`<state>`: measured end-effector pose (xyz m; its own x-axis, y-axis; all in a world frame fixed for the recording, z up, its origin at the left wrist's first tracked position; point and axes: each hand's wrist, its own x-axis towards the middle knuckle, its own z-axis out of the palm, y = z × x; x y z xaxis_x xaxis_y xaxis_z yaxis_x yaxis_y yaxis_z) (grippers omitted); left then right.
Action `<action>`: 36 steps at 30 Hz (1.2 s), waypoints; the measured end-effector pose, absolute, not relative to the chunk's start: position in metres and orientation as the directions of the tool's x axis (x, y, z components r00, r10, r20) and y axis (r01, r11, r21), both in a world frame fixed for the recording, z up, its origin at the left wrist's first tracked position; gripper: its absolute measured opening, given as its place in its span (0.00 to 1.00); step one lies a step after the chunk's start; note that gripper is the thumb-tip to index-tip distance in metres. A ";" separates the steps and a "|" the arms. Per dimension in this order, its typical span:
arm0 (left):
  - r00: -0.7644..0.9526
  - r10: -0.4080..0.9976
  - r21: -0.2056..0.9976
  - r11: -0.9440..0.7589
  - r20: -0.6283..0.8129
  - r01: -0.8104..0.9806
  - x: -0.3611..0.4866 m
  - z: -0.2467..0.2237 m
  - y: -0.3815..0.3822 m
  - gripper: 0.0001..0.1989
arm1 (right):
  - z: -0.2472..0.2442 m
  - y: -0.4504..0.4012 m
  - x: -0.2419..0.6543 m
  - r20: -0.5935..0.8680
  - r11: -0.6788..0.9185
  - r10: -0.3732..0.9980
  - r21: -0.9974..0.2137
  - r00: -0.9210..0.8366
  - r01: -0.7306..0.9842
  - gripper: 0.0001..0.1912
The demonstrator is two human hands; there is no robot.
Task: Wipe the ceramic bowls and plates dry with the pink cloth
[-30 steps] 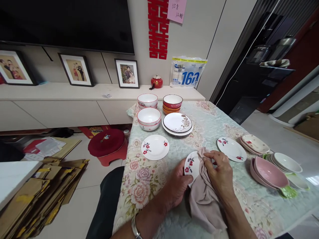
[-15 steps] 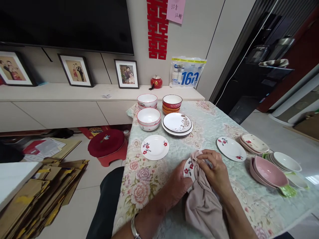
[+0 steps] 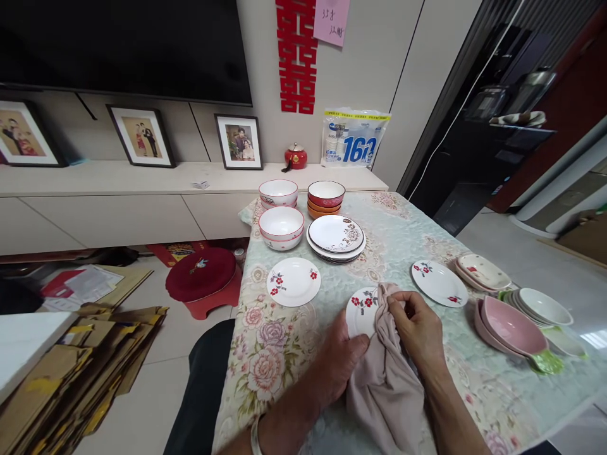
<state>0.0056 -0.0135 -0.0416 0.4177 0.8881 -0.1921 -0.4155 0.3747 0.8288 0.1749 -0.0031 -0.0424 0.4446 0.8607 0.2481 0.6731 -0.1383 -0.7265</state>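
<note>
A white plate with red flowers (image 3: 361, 314) is gripped at its left edge by my left hand (image 3: 336, 360), thumb across its lower front. Over the plate's right side lies a beige-pink cloth (image 3: 386, 385), which hangs down below. My right hand (image 3: 420, 328) pinches that cloth near the plate's right rim, fingers bent. Another flowered plate (image 3: 294, 282) lies flat to the left, and a similar one (image 3: 439, 284) lies to the right.
Stacked plates (image 3: 336, 235), white bowls (image 3: 281, 226) and red and orange bowls (image 3: 326, 197) stand at the back of the flowered tablecloth (image 3: 265, 354). Pink leaf-shaped bowls (image 3: 515, 325) and white dishes (image 3: 545, 306) are at the right. A red stool (image 3: 203, 278) stands left.
The cloth and my right hand have shifted right, uncovering more of the held plate's flowered face. My left hand still holds the plate. The view has shifted slightly.
</note>
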 end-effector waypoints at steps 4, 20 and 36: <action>0.424 0.897 0.912 0.273 -0.127 -0.305 0.001 -0.043 -0.011 0.31 | -0.047 -0.002 0.176 0.480 0.047 0.818 -0.604 0.317 0.796 0.13; 0.414 0.910 0.952 0.154 -0.032 -0.265 -0.004 -0.045 -0.007 0.24 | -0.047 -0.004 0.165 0.542 0.360 0.840 -0.545 -0.010 0.757 0.06; 0.323 0.906 0.650 0.422 -0.274 -0.632 0.002 -0.032 -0.005 0.31 | -0.045 -0.004 0.176 0.231 -0.085 0.873 -0.794 0.429 0.602 0.18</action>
<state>0.0021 -0.0054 -0.0322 0.3230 0.9058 -0.2742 -0.6324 0.4221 0.6496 0.1763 -0.0042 -0.0449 0.4290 0.8732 0.2313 0.6016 -0.0851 -0.7943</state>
